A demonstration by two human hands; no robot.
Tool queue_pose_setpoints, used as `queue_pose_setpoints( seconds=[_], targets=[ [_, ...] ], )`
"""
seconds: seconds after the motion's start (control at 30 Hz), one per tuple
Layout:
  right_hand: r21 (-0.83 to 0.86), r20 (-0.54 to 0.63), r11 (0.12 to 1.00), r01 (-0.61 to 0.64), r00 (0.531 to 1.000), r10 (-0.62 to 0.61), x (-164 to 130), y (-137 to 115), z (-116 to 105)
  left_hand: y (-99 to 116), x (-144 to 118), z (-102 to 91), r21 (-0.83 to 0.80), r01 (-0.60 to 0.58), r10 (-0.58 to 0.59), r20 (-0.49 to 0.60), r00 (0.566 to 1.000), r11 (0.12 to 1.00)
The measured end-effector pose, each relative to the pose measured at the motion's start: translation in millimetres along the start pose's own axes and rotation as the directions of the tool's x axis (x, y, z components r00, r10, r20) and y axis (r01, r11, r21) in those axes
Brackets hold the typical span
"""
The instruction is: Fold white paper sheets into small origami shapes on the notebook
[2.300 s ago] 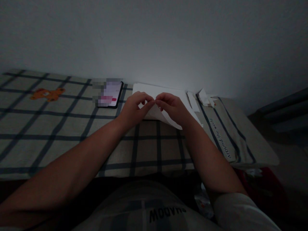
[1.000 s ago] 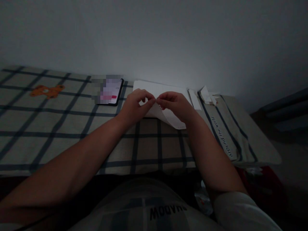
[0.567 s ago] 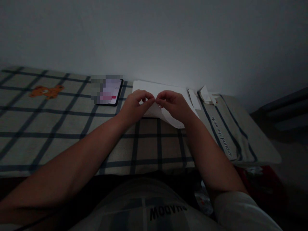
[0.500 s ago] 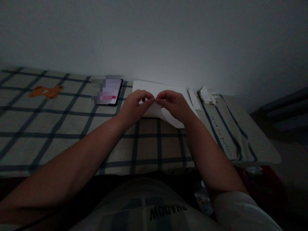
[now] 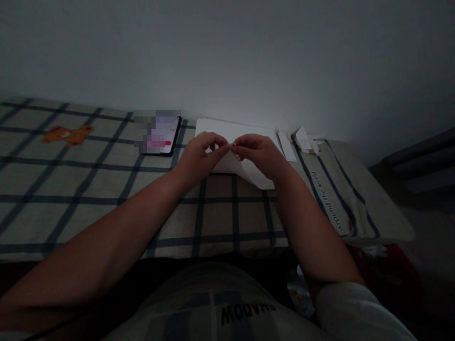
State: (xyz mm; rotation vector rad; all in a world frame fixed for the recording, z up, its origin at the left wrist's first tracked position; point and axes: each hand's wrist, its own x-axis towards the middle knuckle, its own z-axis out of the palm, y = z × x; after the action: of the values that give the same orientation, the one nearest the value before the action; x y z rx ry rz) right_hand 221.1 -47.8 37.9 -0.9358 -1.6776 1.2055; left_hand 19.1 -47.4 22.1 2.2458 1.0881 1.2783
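My left hand (image 5: 203,154) and my right hand (image 5: 261,154) meet over a white pad of paper (image 5: 238,126) near the wall, fingertips almost touching. Each hand is closed in a pinch of thumb and forefinger. A loose white sheet (image 5: 258,176) rises to the fingertips, and its near edge curls down past the pad under my right hand. A small pale bit of it shows between the two pinches. My fingers hide most of the gripped edge.
A phone (image 5: 164,135) with a lit screen lies left of the pad. Narrow white strips (image 5: 287,147) and crumpled paper scraps (image 5: 306,141) lie to its right. The checked cloth (image 5: 106,184) covers the table, with a printed orange bear (image 5: 67,135) at far left. Behind stands a pale wall (image 5: 227,61).
My right hand has shifted slightly right, so a small gap with a pale bit of paper now shows between the fingertips. The left hand stays nearly still.
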Motion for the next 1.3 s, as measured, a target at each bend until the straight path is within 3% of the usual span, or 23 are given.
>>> queue_pose_setpoints(
  seconds=[0.27,0.57,0.83,1.13,1.3],
  targets=[
    [-0.015,0.062,0.995,0.095,0.994,-0.094,1.2,5.8,0.7,-1.7,0.7,1.6,-0.018,0.012,-0.011,0.033,0.999,1.0],
    [0.01,0.037,1.0,0.009,0.999,-0.01,0.3,3.4,-1.5,-2.3,0.7,1.1,-0.063,0.001,-0.002,-0.007,1.0,0.998],
    [0.015,0.031,1.0,-0.011,0.999,0.011,-1.1,0.8,-1.2,1.3,-0.4,-0.4,-0.022,-0.008,0.009,0.062,0.998,1.0],
    [-0.072,0.025,0.988,0.135,0.991,-0.133,1.7,5.5,0.6,2.0,0.1,0.7,-0.046,0.044,-0.041,0.058,0.997,0.998],
    [-0.001,0.027,0.997,0.076,0.997,-0.076,0.6,3.2,-0.2,2.2,-0.5,0.6,-0.042,0.036,-0.035,0.021,0.999,0.998]
  ],
)
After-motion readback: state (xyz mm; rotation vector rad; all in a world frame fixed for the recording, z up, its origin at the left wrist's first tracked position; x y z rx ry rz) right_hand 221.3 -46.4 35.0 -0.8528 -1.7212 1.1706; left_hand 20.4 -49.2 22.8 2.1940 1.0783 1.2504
